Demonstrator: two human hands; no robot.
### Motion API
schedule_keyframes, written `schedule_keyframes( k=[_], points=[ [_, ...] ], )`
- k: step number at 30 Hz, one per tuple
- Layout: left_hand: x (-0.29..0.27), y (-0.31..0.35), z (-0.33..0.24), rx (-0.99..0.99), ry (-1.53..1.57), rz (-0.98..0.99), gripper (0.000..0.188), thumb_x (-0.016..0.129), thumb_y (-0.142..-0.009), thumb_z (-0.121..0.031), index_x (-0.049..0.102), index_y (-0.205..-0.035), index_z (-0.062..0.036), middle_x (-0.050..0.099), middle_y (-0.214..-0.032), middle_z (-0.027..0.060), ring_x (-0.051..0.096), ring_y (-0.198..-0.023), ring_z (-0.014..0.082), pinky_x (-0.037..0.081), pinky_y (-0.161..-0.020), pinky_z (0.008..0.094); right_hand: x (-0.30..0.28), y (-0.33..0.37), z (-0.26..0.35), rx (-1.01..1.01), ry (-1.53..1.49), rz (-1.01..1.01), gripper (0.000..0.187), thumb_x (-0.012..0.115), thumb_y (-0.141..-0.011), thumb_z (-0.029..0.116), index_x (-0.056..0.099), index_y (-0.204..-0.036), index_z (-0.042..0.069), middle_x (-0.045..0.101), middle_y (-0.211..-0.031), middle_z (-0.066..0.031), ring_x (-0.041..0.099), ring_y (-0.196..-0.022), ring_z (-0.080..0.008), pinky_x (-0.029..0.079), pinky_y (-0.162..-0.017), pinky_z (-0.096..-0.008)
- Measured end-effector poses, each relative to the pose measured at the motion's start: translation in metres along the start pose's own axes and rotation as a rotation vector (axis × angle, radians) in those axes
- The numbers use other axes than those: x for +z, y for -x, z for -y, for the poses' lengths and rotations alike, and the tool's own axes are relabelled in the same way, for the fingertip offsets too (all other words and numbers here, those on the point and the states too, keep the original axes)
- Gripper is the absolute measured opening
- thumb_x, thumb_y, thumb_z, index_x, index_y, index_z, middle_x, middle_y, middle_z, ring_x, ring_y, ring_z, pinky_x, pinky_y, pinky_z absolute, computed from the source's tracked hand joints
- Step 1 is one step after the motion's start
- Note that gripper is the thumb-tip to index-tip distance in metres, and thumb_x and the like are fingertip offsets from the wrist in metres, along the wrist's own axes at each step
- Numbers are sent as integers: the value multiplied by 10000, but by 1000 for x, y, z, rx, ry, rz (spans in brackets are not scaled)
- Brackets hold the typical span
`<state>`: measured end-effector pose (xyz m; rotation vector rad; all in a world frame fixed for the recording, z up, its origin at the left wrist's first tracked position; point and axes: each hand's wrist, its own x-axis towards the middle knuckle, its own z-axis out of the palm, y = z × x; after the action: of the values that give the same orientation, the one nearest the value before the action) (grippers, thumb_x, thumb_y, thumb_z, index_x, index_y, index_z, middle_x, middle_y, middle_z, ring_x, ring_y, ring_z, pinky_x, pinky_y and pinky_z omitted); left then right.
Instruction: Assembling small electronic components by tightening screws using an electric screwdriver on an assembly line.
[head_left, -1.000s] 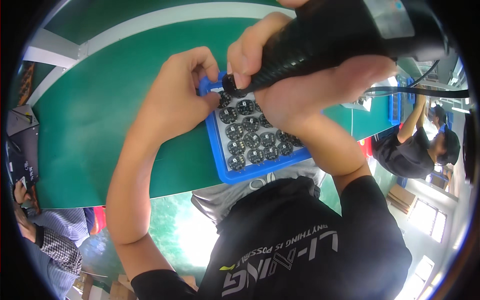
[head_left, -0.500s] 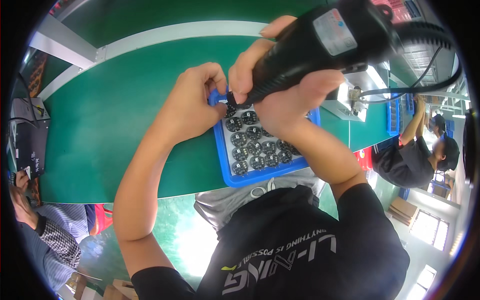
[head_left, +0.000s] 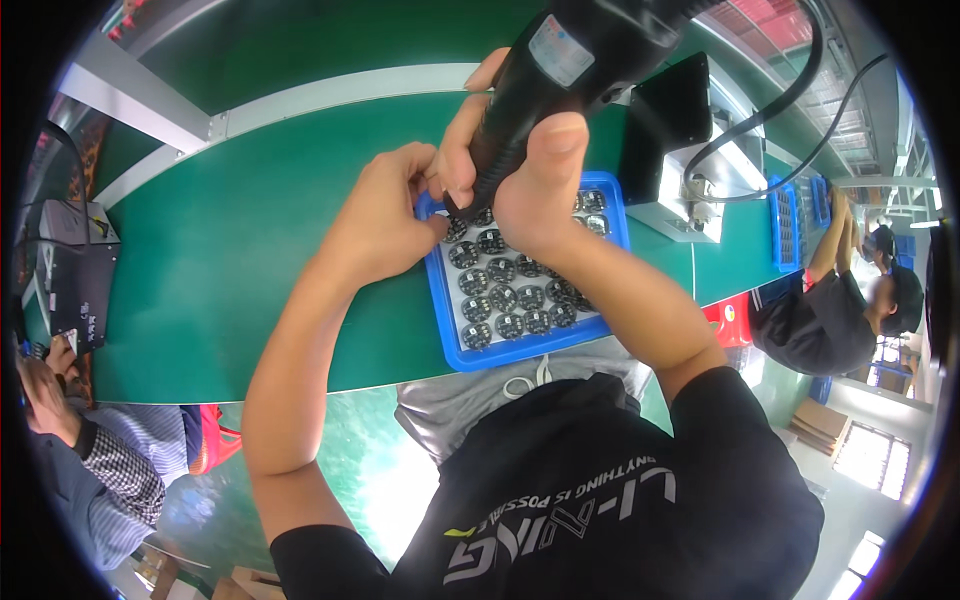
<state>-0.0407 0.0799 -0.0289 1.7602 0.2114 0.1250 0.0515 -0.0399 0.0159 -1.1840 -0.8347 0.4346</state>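
A blue plastic tray lies at the near edge of the green bench, holding several small round black circuit boards in rows on a pale liner. My right hand wraps around a black corded power tool, held at a slant; its narrow end points down at the tray's far left corner. My left hand is at that same corner, fingers curled and thumb beside a round board. What its fingertips pinch is hidden. My right hand and forearm cover part of the tray's right side.
A pale metal box with a black panel stands right of the tray. Cables loop above it. Another device sits at the bench's left end, near a person's hand. Another person works at far right, near blue trays.
The power tool has swung more upright, its top moving left, and my right hand has turned with it. My left hand stays at the tray's far left corner. The view has shifted slightly.
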Motion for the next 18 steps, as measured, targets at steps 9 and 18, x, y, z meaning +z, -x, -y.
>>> schedule_keyframes(
  k=[9, 18],
  points=[
    [-1, 2, 1, 23, -60, 72, 268, 658, -633, 112, 494, -789, -32, 494, -777, 17, 500, -735, 117, 434, -666, 273, -45, -1, 79, -59, 5, -354, 784, 250, -952, 740, 482, -1183, 28, 506, -554, -87, 479, -424, -161, 393, -428, -286],
    [2, -1, -13, -43, 27, 122, 334, 652, -624, 187, 463, -794, -29, 495, -923, 49, 506, -845, 128, 437, -796, 254, -167, 56, 120, -286, 145, -581, 846, 209, -904, 807, 497, -1132, 45, 440, -554, -81, 387, -431, -189, 355, -470, -324]
  ],
)
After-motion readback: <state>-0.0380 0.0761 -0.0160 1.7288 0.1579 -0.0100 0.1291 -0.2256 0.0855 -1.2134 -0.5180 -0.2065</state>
